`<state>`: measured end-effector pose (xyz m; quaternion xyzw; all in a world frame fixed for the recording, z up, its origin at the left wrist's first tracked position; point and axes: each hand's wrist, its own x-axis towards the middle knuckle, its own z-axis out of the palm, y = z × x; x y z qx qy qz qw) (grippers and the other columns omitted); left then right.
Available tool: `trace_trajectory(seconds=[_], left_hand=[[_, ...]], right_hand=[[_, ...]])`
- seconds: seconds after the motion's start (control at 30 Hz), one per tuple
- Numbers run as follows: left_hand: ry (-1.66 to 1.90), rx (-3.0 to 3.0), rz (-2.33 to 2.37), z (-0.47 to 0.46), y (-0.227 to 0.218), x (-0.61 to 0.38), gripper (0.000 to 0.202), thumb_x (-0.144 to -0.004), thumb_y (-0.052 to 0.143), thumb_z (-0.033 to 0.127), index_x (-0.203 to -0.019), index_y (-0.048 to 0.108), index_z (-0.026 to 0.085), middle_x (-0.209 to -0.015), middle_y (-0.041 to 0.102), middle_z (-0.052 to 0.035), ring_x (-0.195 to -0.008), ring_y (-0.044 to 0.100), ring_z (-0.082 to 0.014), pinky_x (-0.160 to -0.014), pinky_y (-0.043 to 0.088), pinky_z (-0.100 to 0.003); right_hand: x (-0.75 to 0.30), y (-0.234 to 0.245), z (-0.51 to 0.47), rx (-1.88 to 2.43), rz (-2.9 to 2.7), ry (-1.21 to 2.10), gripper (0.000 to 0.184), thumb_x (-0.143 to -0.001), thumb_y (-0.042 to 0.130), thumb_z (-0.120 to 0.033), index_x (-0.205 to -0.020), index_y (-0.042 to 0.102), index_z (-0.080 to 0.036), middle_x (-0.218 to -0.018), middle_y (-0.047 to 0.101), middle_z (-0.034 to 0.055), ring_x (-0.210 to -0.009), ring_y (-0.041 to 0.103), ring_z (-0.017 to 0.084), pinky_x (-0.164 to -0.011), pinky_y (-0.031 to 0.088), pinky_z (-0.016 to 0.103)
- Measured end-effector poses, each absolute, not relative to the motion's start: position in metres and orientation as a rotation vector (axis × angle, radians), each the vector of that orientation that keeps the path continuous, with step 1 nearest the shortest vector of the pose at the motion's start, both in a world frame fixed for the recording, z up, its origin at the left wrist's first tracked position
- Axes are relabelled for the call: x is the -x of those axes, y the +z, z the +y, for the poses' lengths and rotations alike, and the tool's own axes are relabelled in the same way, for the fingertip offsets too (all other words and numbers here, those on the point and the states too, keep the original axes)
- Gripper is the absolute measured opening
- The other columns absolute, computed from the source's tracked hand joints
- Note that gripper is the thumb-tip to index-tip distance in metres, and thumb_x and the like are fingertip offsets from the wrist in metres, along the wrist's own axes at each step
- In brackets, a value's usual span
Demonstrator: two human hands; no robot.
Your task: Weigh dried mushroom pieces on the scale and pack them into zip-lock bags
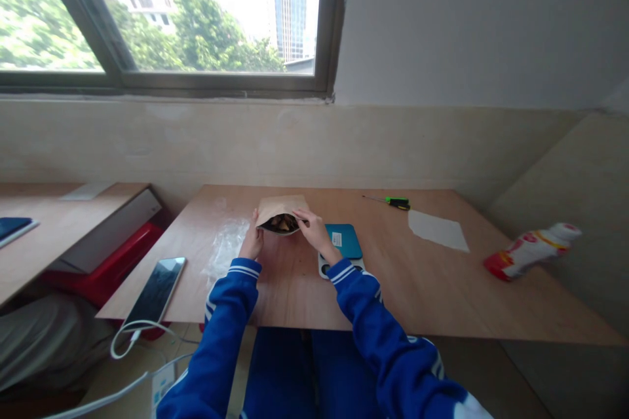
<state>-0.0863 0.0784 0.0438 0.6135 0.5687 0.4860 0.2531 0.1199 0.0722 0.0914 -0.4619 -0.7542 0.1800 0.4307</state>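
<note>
A brown paper pouch (pixel 281 208) stands on the wooden table (pixel 393 288) in front of me, its mouth open toward me with dark contents showing inside. My left hand (pixel 252 241) grips the pouch's left edge. My right hand (pixel 313 229) pinches the right side of the opening. A small scale with a teal top (pixel 344 239) lies just right of my right wrist, partly covered by it.
A clear plastic bag (pixel 225 247) lies left of the pouch. A phone (pixel 156 289) on a white cable sits at the table's left edge. A green-handled screwdriver (pixel 396 201), a white paper sheet (pixel 437 230) and a lying red-and-white bottle (pixel 531 250) are to the right.
</note>
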Motion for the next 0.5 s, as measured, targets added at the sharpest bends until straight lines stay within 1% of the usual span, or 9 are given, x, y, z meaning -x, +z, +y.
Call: trace_trajectory(seconds=[0.07,0.13,0.17,0.23,0.33,0.43,0.5], left_hand=[[1.228,-1.691,1.632,0.069,0.038,0.09,0.054,-0.09,0.039,0.025,-0.142,0.035,0.012,-0.15,0.034,-0.0187,-0.142,0.026,-0.0262,-0.115,0.017,-0.05],[1.152,-1.706,1.725,0.059,0.035,0.09,0.054,-0.091,0.035,0.023,-0.144,0.034,0.012,-0.152,0.03,-0.0194,-0.143,0.023,-0.0284,-0.114,0.016,-0.054],[1.119,-1.714,1.769,0.054,0.033,0.09,0.054,-0.091,0.033,0.022,-0.144,0.034,0.013,-0.152,0.03,-0.0186,-0.143,0.022,-0.029,-0.114,0.016,-0.056],[1.065,-1.73,1.856,0.041,0.031,0.088,0.053,-0.092,0.031,0.023,-0.144,0.035,0.016,-0.153,0.03,-0.016,-0.143,0.02,-0.0302,-0.113,0.016,-0.058],[1.005,-1.742,1.996,0.022,0.025,0.083,0.053,-0.09,0.033,0.021,-0.142,0.04,0.017,-0.153,0.03,-0.0146,-0.144,0.016,-0.0322,-0.114,0.01,-0.059],[0.966,-1.718,2.12,0.005,0.016,0.075,0.054,-0.088,0.034,0.019,-0.141,0.041,0.014,-0.154,0.028,-0.0164,-0.145,0.01,-0.0347,-0.113,0.006,-0.061],[0.925,-1.725,2.21,-0.003,0.009,0.07,0.054,-0.089,0.033,0.02,-0.142,0.04,0.014,-0.153,0.029,-0.0173,-0.144,0.014,-0.036,-0.112,0.01,-0.062]], right_hand=[[-0.12,0.087,0.072,1.289,-1.98,0.429,0.04,-0.09,0.041,-0.012,-0.12,0.064,-0.025,-0.129,0.062,0.0068,-0.127,0.051,0.022,-0.11,0.032,0.046],[-0.118,0.083,0.074,1.426,-2.064,0.39,0.047,-0.087,0.04,-0.004,-0.124,0.061,-0.023,-0.134,0.058,0.0084,-0.13,0.047,0.023,-0.113,0.027,0.049],[-0.116,0.081,0.074,1.474,-2.092,0.381,0.05,-0.085,0.04,-0.001,-0.125,0.061,-0.022,-0.134,0.058,0.01,-0.129,0.048,0.024,-0.112,0.027,0.048],[-0.11,0.078,0.074,1.527,-2.113,0.389,0.051,-0.082,0.042,0.003,-0.124,0.062,-0.019,-0.129,0.06,0.0131,-0.125,0.052,0.025,-0.109,0.033,0.044],[-0.099,0.074,0.073,1.578,-2.102,0.411,0.049,-0.082,0.044,0.001,-0.125,0.061,-0.017,-0.127,0.061,0.0148,-0.123,0.053,0.027,-0.104,0.039,0.038],[-0.091,0.074,0.068,1.592,-2.103,0.442,0.052,-0.081,0.048,0.0,-0.131,0.055,-0.013,-0.134,0.055,0.0174,-0.129,0.047,0.029,-0.107,0.037,0.039],[-0.09,0.076,0.058,1.583,-2.117,0.477,0.055,-0.08,0.053,-0.003,-0.134,0.051,-0.01,-0.139,0.05,0.0202,-0.132,0.043,0.031,-0.11,0.034,0.042]])
